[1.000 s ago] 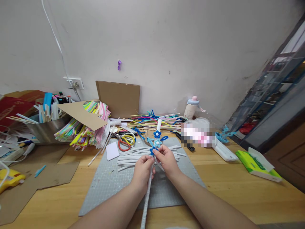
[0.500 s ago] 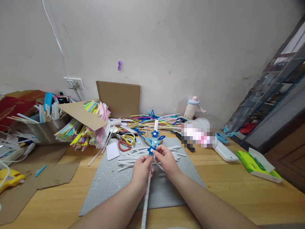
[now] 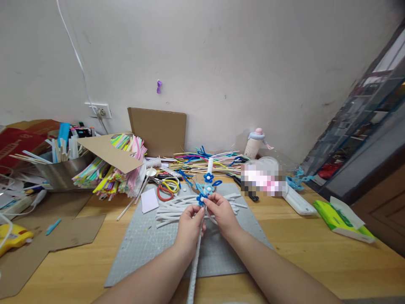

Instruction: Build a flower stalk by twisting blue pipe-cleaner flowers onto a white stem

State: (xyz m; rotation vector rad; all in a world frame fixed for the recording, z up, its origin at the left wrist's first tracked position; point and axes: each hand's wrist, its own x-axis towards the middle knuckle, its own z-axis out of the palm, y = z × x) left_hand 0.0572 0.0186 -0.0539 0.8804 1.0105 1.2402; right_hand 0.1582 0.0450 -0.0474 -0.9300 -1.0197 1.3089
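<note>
Stem (image 3: 195, 266): where is it?

Above the grey mat (image 3: 136, 253), slanting up from the near edge of view, between the left hand (image 3: 189, 226) and the right hand (image 3: 223, 213).

How does the left stand?

Thumb against fingers, pinching the stem just under the lowest flower (image 3: 200, 199).

And the right?

Thumb and finger pinch at that flower's right side.

Only 1 flower?

No, 3: this dark blue 1, then a light blue flower (image 3: 209, 189), then a dark blue top flower (image 3: 208, 177).

What lies about?

White strips (image 3: 167, 214) on the mat beyond the hands; scissors (image 3: 171, 185) and a card (image 3: 149, 200) further left. Wooden tabletop (image 3: 294, 253) beneath.
</note>
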